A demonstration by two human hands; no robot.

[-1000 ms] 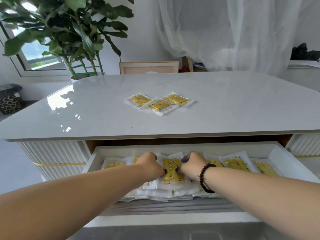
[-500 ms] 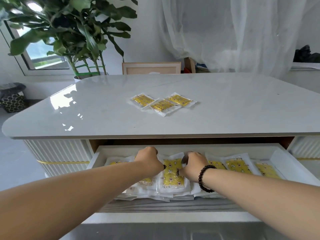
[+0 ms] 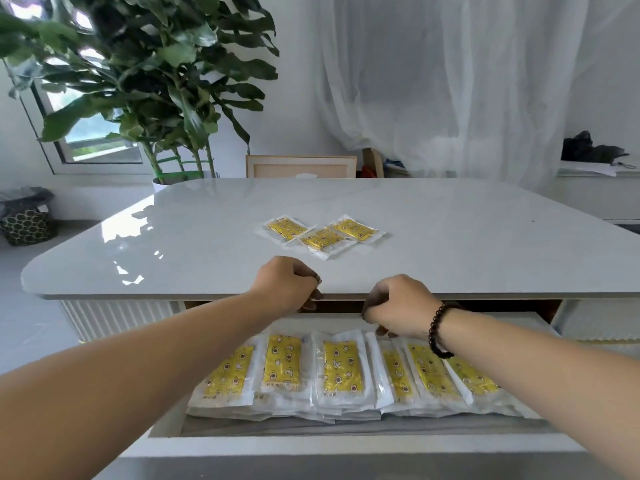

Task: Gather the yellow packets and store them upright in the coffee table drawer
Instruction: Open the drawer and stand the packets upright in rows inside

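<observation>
Three yellow packets (image 3: 320,234) lie flat near the middle of the white coffee table top (image 3: 450,237). Below its front edge the drawer (image 3: 311,455) is pulled out. Several yellow packets (image 3: 341,370) stand in a leaning row inside it, on top of flat white ones. My left hand (image 3: 287,285) hovers at the table's front edge with fingers curled and nothing in them. My right hand (image 3: 398,306), with a dark bead bracelet on the wrist, hangs just above the back of the drawer, fingers curled and holding nothing.
A large potted plant (image 3: 149,81) stands behind the table's left end, next to a window. A wooden frame (image 3: 300,166) leans behind the table. White curtains (image 3: 467,81) hang at the back right. A patterned basket (image 3: 29,225) sits on the floor at the left.
Both hands have let go of the middle packet in the drawer and risen toward the table's front edge. The view has moved closer and tilted.
</observation>
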